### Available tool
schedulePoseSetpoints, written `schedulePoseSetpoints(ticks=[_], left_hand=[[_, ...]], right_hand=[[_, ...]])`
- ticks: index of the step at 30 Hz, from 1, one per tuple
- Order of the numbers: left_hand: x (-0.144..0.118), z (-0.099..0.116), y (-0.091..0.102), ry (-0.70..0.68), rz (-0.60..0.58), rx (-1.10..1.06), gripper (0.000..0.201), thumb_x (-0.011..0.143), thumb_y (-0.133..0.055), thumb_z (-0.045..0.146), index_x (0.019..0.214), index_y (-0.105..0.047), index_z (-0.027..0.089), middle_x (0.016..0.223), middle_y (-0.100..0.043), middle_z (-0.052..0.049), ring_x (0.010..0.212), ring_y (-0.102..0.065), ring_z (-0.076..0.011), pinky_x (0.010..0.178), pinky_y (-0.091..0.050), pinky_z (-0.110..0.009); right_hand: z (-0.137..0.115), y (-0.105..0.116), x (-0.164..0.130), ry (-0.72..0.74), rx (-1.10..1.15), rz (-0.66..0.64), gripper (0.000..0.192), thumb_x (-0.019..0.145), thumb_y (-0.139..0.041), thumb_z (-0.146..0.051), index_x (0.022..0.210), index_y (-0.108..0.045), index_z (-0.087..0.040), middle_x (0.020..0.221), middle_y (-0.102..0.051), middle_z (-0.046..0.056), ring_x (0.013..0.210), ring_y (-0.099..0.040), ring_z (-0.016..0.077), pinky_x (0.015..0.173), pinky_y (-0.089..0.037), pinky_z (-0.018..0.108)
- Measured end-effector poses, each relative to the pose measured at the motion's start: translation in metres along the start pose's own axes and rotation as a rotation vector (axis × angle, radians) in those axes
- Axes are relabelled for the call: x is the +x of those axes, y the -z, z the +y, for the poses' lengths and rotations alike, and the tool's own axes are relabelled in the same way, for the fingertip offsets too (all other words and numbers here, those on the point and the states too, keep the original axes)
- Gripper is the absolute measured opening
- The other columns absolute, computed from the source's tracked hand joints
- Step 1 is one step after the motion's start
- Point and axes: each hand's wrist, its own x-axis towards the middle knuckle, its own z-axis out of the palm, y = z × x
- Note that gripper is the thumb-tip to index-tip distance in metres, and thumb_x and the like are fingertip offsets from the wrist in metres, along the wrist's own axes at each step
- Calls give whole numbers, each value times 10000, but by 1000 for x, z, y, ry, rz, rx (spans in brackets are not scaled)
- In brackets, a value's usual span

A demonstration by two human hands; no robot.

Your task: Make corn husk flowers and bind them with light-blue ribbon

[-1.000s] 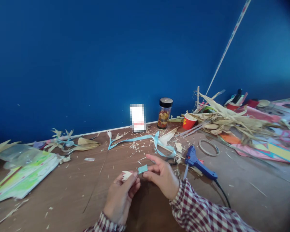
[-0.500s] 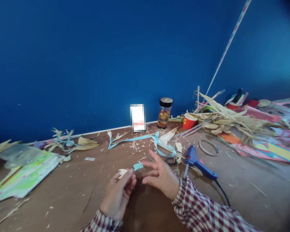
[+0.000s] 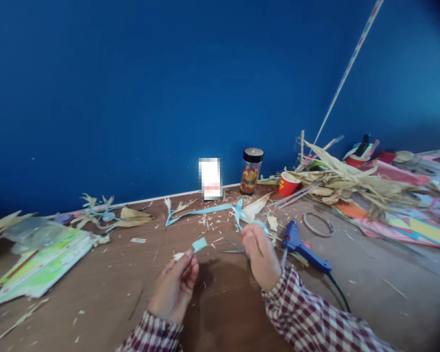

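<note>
From my remote seat I start at the fingertips: my left hand [image 3: 174,288] has its fingers pinched closed on a small cream husk piece [image 3: 178,255] with a strip of light blue ribbon [image 3: 199,244] sticking up out of the pinch toward one o'clock. A second ago the right hand's thumb and forefinger met the left at that ribbon tab; now they have let go of it, so the left hand alone carries the piece.

My right hand [image 3: 259,255] has moved out to two o'clock of the left and curls down over the scissors [image 3: 233,247] lying on the brown table [image 3: 106,288]. Its fingers are bent around the handle end, but I cannot tell whether they have closed on it or only touch it. I judge the change as a switch from holding to cutting.

Just beyond the right hand, at twelve o'clock, lies the long blue ribbon with a bow [image 3: 238,211]. At three o'clock of that hand rests the blue glue gun [image 3: 303,247], with a wire ring [image 3: 318,223] behind it. Farther back stand a jar [image 3: 251,171] and a red cup [image 3: 288,184] beside a heap of dry husks [image 3: 352,183].
</note>
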Motion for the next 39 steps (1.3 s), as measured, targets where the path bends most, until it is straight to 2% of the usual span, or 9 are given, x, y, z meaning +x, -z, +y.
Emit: schedulePoseSetpoints(ticks=[3,5,8,10,13,27,31,33,39], left_hand=[[-1,0,-1,-8,16,-7,145,767,-514,21,711,-625,96,592,-641,-20,508,-616,-75,480,-534,-138],[-2,-2,-1,-10,16,-2,131,757,-530,22,717,-626,102,593,-639,-18,510,-617,-78,482,-535,-141],[-4,-7,-2,0,-23,32,107,739,-557,30,718,-628,107,590,-634,-15,506,-612,-78,478,-531,-141],[-7,-11,-3,25,-49,64,102,729,-568,28,710,-626,110,583,-632,-13,496,-606,-76,471,-527,-140],[-10,-19,-4,55,-72,107,98,721,-575,23,714,-620,111,582,-632,-16,490,-602,-77,467,-525,-146],[-17,-29,-4,-47,-169,197,221,556,-751,129,718,-602,119,634,-640,-22,550,-611,-104,538,-540,-198],[-15,-26,-4,-60,-149,179,179,586,-725,96,718,-606,118,619,-636,-17,533,-606,-95,516,-535,-181],[-14,-24,-3,-61,-143,173,151,609,-706,91,718,-606,117,611,-633,-17,524,-603,-91,501,-531,-173],[-12,-24,-2,-1,-146,231,147,621,-704,116,728,-603,117,571,-618,-13,501,-588,-89,481,-523,-176]], right_hand=[[3,-2,0,71,56,-34,91,818,-410,-218,781,-491,-196,674,-504,-7,581,-469,115,554,-401,241],[5,-5,-2,-14,157,-115,141,835,-365,-226,737,-462,-194,589,-485,-31,476,-436,93,458,-372,215],[6,-11,-7,-179,229,-235,170,862,-351,-313,896,-466,-192,560,-508,-48,419,-440,84,396,-342,192],[5,-16,-10,-182,215,-314,234,801,-500,-324,987,-473,-185,677,-596,-14,555,-545,107,501,-421,216],[6,-21,-14,-170,234,-383,354,694,-646,-259,1005,-496,-180,832,-655,28,722,-597,136,663,-454,257],[10,-24,-14,-241,285,-326,250,665,-663,-245,854,-517,-173,679,-626,-20,600,-588,111,596,-453,233],[9,-23,-15,-261,376,-378,393,635,-688,-202,983,-506,-186,902,-646,27,724,-616,119,707,-472,261],[9,-23,-16,-261,389,-390,414,643,-683,-199,1015,-502,-192,950,-635,38,728,-614,119,683,-479,257],[8,-24,-16,-230,261,-368,224,656,-683,-295,802,-578,-161,704,-628,-5,637,-579,114,603,-457,230]])
